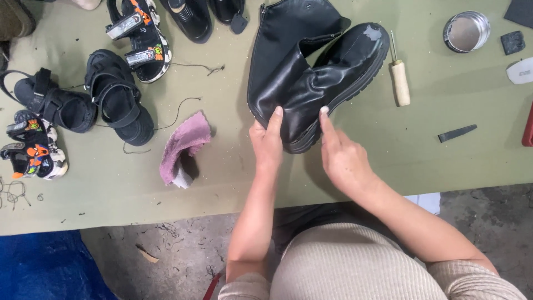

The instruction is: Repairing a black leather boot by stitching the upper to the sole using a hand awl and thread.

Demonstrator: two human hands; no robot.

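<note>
A black leather ankle boot (311,72) lies on its side on the green table (388,155), its toe pointing to the far right, with a scuffed pale patch at the toe. My left hand (267,141) grips the boot's heel end, thumb lying on the leather. My right hand (340,153) touches the sole edge near the heel with its forefinger stretched out. A wooden-handled awl (400,78) lies just right of the boot's toe.
A pink cloth (183,147) lies left of my hands. Black sandals (114,100) and small children's sandals (33,150) sit at the left, more shoes at the far edge. A round metal tin (466,31), a black strip (457,133) and loose threads lie about.
</note>
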